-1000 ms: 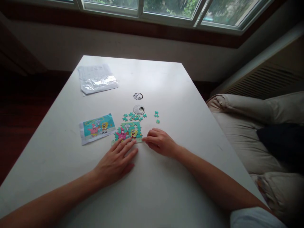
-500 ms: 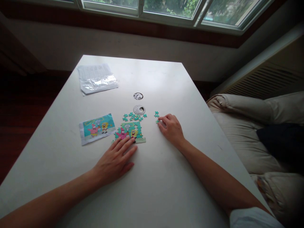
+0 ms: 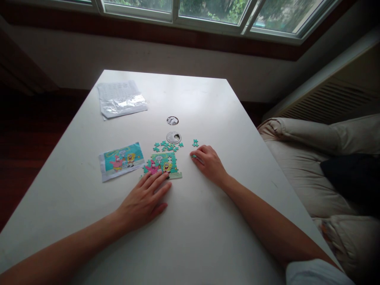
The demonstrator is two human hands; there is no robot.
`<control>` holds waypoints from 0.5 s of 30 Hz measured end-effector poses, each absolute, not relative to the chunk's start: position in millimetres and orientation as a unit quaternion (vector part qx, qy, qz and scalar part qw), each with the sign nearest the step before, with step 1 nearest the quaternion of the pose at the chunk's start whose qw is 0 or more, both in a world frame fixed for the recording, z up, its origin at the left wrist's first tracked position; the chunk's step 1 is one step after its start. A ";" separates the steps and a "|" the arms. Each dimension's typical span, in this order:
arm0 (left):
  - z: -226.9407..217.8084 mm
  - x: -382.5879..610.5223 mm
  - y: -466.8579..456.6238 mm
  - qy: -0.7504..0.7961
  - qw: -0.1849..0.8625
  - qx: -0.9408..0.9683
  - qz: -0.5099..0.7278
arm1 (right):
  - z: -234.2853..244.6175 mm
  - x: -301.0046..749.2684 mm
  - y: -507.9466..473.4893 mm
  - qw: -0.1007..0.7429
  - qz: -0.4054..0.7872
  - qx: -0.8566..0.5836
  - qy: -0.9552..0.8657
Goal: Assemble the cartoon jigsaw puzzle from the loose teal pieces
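Note:
My left hand point(image 3: 147, 200) lies flat with its fingers spread, the fingertips resting on the lower edge of a partly joined jigsaw puzzle point(image 3: 163, 161) showing cartoon figures. To the right, my right hand point(image 3: 209, 163) pinches a small green puzzle piece point(image 3: 194, 156) between thumb and fingers; most of the piece is hidden. Loose teal puzzle pieces point(image 3: 168, 146) are scattered along the puzzle's top edge. A couple more puzzle pieces point(image 3: 195, 143) sit just beyond my right hand. Left of the puzzle is a picture sheet point(image 3: 121, 161) with the same cartoon scene.
A clear plastic bag with papers point(image 3: 122, 99) lies at the far left of the white table point(image 3: 208, 237). Two round holes, one with a metal-looking cover point(image 3: 173, 137), are set in the tabletop behind the pieces. A beige sofa point(image 3: 297, 166) stands along the right side.
My right hand has moved slightly left and towards me, and the green puzzle piece has come along in its pinch. My left hand has stayed in place on the puzzle.

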State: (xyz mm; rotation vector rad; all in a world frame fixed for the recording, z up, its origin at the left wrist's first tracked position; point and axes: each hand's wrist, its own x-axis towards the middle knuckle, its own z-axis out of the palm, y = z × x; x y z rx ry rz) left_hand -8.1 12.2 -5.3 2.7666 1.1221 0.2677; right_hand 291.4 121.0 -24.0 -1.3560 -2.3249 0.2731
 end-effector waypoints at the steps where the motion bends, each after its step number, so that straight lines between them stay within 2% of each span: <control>1: -5.5 -8.3 12.2 0.373 0.072 0.921 0.088 | -23.0 291.2 120.9 0.220 0.104 -0.488 -0.838; 15: -5.7 -8.9 12.6 0.367 0.071 0.923 0.094 | -16.2 292.5 117.0 0.218 0.123 -0.507 -0.825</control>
